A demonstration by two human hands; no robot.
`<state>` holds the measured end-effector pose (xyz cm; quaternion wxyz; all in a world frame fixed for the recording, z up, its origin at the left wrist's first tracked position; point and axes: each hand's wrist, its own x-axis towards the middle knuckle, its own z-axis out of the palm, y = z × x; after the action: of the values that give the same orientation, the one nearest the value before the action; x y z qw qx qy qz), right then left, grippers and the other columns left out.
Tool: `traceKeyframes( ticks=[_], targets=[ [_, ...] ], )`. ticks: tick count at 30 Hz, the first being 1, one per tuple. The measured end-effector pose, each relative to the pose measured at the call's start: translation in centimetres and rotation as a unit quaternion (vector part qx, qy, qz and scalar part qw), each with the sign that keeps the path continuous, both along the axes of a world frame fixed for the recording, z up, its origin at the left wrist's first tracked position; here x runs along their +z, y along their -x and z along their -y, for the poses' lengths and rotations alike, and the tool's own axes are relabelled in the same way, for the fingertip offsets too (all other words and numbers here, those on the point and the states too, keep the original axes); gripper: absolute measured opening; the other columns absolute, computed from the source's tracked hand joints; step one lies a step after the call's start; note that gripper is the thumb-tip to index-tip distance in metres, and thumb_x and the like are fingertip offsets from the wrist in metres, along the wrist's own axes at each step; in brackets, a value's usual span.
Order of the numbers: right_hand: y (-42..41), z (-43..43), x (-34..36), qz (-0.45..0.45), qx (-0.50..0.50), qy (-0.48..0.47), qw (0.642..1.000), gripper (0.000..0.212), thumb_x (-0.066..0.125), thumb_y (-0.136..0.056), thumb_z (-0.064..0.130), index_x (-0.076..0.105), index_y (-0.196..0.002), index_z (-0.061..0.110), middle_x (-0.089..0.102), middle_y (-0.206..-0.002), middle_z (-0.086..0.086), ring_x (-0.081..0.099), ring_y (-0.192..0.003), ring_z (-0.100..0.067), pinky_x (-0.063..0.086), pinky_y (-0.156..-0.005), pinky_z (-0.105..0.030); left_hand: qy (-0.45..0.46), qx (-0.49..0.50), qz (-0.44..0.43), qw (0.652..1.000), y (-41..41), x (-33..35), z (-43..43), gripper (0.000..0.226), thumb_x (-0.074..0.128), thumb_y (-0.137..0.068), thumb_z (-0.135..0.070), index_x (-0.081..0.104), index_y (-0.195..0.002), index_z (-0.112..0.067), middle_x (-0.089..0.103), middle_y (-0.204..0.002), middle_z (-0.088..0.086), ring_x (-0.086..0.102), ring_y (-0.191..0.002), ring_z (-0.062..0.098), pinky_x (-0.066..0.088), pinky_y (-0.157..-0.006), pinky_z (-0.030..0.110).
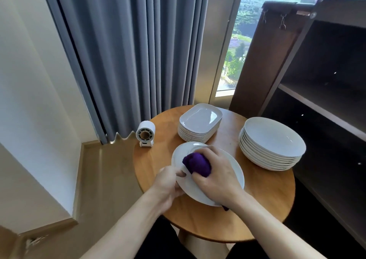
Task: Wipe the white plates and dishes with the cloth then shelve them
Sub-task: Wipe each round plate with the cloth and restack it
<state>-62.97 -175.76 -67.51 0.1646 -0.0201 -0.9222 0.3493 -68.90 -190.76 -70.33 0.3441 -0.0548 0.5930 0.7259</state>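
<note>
While the left hand [168, 183] pinches the near-left rim of a white plate [193, 189], thumb on top and fingers curled under, the right hand [215, 177] presses a bunched purple cloth [196, 162] onto the plate's face, its fingers curled round the wad. A tail of cloth shows below the right wrist, past the plate's near edge. The plate sits tilted over the near-left part of a round wooden table [267, 199]; whether its far edge touches the wood I cannot tell. Just behind it stands a stack of rectangular dishes [200, 120], and to the right, apart from the held plate, a stack of round plates [273, 142]. A small white fan [145, 133] stands at the table's left edge. A dark shelf unit [326, 100] rises right of the table, with grey curtains [128, 51] and a window [237, 51] behind
</note>
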Motion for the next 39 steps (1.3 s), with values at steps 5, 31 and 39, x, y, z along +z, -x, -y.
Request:
traceKeyframes(
  ticks=[5,31,39],
  targets=[
    [3.7,0.9,2.0,0.021,0.026,-0.055,0.998,0.042,0.077,-0.077,0.026,0.067,-0.118,0.026,0.058,-0.113,0.009,0.054,-0.106,-0.017,0.047,-0.094,-0.039,0.017,-0.008,-0.032,0.999,0.3,-0.3,-0.1,0.033,0.049,-0.088,-0.013,0.073,-0.11,-0.007,0.078,-0.101,0.013,0.074,-0.096,0.027,0.059,-0.073,0.033],
    [2.3,-7.5,-2.2,0.227,-0.301,-0.024,0.926,0.035,0.051,-0.085,0.05,0.057,-0.097,0.018,0.065,-0.093,-0.005,0.059,-0.085,-0.03,0.046,-0.076,-0.039,0.036,0.015,-0.02,0.999,1.1,-0.8,0.1,0.017,0.061,-0.098,-0.002,0.065,-0.113,-0.01,0.08,-0.092,0.003,0.077,-0.085,0.019,0.061,-0.06,0.035],
    [-1.7,1.4,-0.7,0.127,-0.199,-0.073,0.969,0.032,0.052,-0.079,0.058,0.045,-0.092,0.03,0.05,-0.09,0.012,0.049,-0.077,-0.019,0.038,-0.07,-0.034,0.067,-0.004,-0.053,0.996,1.6,-0.1,1.2,0.025,0.051,-0.1,-0.005,0.065,-0.121,-0.008,0.078,-0.101,0.011,0.074,-0.094,0.03,0.061,-0.065,0.039]
  ],
)
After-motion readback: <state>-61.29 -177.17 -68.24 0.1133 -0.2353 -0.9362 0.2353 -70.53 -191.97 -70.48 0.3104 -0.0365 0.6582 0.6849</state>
